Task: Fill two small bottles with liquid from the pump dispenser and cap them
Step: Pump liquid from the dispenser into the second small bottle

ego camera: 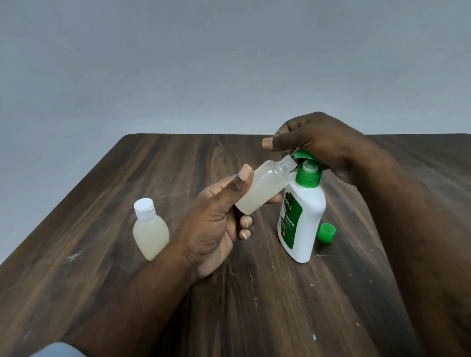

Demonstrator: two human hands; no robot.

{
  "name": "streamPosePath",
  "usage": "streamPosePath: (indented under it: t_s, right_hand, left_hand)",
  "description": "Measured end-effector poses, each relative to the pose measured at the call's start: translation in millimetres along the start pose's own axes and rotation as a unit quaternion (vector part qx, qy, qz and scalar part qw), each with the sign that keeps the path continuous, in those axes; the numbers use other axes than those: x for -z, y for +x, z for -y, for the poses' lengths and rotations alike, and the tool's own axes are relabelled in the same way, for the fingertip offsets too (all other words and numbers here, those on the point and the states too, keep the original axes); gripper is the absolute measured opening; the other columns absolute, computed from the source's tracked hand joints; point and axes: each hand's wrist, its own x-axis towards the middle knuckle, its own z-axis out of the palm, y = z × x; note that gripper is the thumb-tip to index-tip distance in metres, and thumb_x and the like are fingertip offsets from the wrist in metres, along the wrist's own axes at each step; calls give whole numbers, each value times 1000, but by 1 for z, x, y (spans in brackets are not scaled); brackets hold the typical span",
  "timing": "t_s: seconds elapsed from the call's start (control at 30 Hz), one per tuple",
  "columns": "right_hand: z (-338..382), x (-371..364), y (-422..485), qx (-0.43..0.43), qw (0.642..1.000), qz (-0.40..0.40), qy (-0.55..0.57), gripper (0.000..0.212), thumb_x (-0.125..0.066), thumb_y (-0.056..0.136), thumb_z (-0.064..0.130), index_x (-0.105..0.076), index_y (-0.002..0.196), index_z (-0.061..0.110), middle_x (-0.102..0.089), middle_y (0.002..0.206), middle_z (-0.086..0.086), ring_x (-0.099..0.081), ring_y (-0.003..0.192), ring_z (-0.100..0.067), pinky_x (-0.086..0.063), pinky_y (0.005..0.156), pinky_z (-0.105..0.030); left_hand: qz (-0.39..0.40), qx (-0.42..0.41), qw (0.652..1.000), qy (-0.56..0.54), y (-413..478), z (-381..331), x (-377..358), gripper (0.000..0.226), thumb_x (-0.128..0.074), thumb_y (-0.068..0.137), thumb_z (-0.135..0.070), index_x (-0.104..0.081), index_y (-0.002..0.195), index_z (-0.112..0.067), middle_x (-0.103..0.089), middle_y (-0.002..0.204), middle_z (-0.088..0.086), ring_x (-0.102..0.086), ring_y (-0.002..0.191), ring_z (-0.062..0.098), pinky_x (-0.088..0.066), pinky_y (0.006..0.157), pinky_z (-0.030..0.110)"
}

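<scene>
Dark wood-grain table (266,302) under a plain grey wall (218,53), and by the look of it we're past the halfway mark. Over on the left stands a small squat plastic bottle (151,235), upright, with cloudy pale liquid up near its shoulder and its white flip cap (144,209) on. That one reads as done.

Second one's in play. The left hand (215,225) grips a small clear plastic bottle (263,187), thumb laid along its upper side, fingers curled beneath. It's tilted so the open threaded neck sits right at the nozzle of the white pump dispenser (305,218) with the green label. Pale liquid is pooled in its lower part, roughly half full I'd judge, so more pumping looks likely.

The right hand (318,140) lies on top of the green pump head (303,156), thumb sticking out free to the left, fingers bent over the far side. Whether they wrap the head or only press it, I can't tell.

A small green screw cap (326,232) lies on the table just beside the dispenser's base, on the right, presumably meant for the open bottle. Left to do: top up, then cap.
</scene>
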Motion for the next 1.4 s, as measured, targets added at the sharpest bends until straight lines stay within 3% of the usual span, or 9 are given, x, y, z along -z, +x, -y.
streamPosePath:
  t_s: [0.3, 0.47, 0.63, 0.77, 0.93, 1.1, 1.4]
  right_hand:
    - [-2, -5, 1, -8, 1000, 9, -21, 24, -85, 82, 32, -70, 83, 13, -69, 90, -14, -59, 82, -27, -49, 79, -42]
    - [-1, -1, 0, 1, 1000, -2, -7, 26, -87, 81, 34, -68, 81, 15, -66, 82, -10, -57, 75, -24, -47, 74, -39]
    - [1, 0, 0, 7, 1000, -8, 4, 28, -86, 82, 34, -67, 81, 14, -65, 78, -10, -54, 71, -23, -45, 68, -36]
    - [1, -1, 1, 7, 1000, -7, -4, 27, -85, 84, 34, -68, 83, 13, -66, 82, -12, -56, 74, -24, -46, 72, -39]
    - [-2, -2, 3, 10, 1000, -8, -9, 27, -85, 83, 35, -70, 84, 12, -69, 87, -14, -58, 77, -26, -47, 76, -43]
    - [-2, -1, 3, 9, 1000, -7, -10, 26, -85, 82, 36, -71, 83, 13, -70, 90, -13, -60, 79, -26, -49, 78, -42]
    - [-3, -4, 3, 4, 1000, 0, -17, 26, -86, 81, 35, -72, 79, 14, -71, 92, -16, -61, 82, -27, -50, 79, -44]
  left_hand:
    - [4, -2, 1000, 0, 0, 0, 1, 48, -62, 88, -50, -69, 123, -17, -75, 107, 20, -44, 55, 6, -42, 47, 19]
    - [9, -2, 1000, 4, -1, 0, -2, 37, -63, 84, -51, -83, 103, -26, -77, 101, 17, -43, 52, 6, -39, 46, 19]
    - [4, -2, 1000, 6, 1, 1, 1, 50, -61, 88, -50, -69, 124, -16, -76, 106, 19, -44, 55, 6, -42, 46, 19]
    - [8, -8, 1000, 4, 2, 3, 3, 43, -66, 89, -48, -75, 118, -18, -74, 109, 21, -45, 58, 9, -44, 49, 20]
    - [4, -10, 1000, 3, 3, 6, 5, 53, -68, 89, -45, -68, 132, -14, -60, 128, 36, -47, 62, 11, -46, 53, 23]
    - [6, -12, 1000, 1, 3, 6, 4, 49, -66, 90, -41, -69, 131, -14, -56, 132, 38, -49, 62, 10, -47, 53, 22]
    - [7, -16, 1000, 4, 5, 8, 7, 48, -67, 90, -39, -70, 130, -14, -65, 119, 22, -51, 63, 10, -48, 54, 23]
